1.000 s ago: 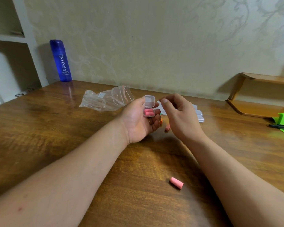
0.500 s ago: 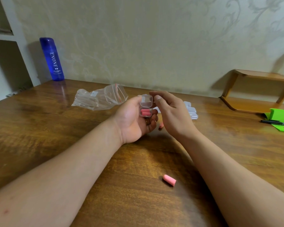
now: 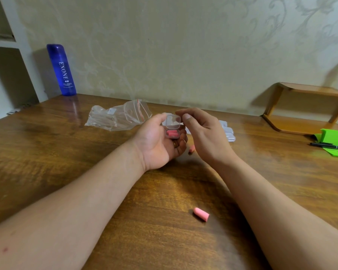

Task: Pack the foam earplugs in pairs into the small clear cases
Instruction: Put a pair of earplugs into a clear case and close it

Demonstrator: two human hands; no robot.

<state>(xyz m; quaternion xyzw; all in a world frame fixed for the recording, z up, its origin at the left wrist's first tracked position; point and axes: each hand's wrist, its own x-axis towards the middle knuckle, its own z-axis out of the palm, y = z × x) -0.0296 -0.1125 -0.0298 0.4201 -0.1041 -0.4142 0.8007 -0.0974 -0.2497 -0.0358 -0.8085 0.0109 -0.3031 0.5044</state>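
My left hand (image 3: 158, 141) holds a small clear case (image 3: 172, 127) palm up, its lid standing open and pink earplugs (image 3: 173, 133) lying inside. My right hand (image 3: 205, 137) hovers beside it, thumb and forefinger at the lid's top edge, holding nothing that I can see. A loose pink earplug (image 3: 201, 214) lies on the wooden table (image 3: 47, 152) near my right forearm. Another pink earplug (image 3: 191, 148) peeks out between my hands. More clear cases (image 3: 229, 133) sit behind my right hand, partly hidden.
An empty zip bag (image 3: 119, 117) lies left of the hands. A blue bottle (image 3: 61, 70) stands at the back left by the wall. A small wooden shelf (image 3: 304, 110) and a green holder with a black pen (image 3: 332, 145) are at the right.
My right thumb and forefinger have come closer to the open lid of the case. The left hand keeps holding the case; the view has shifted slightly.
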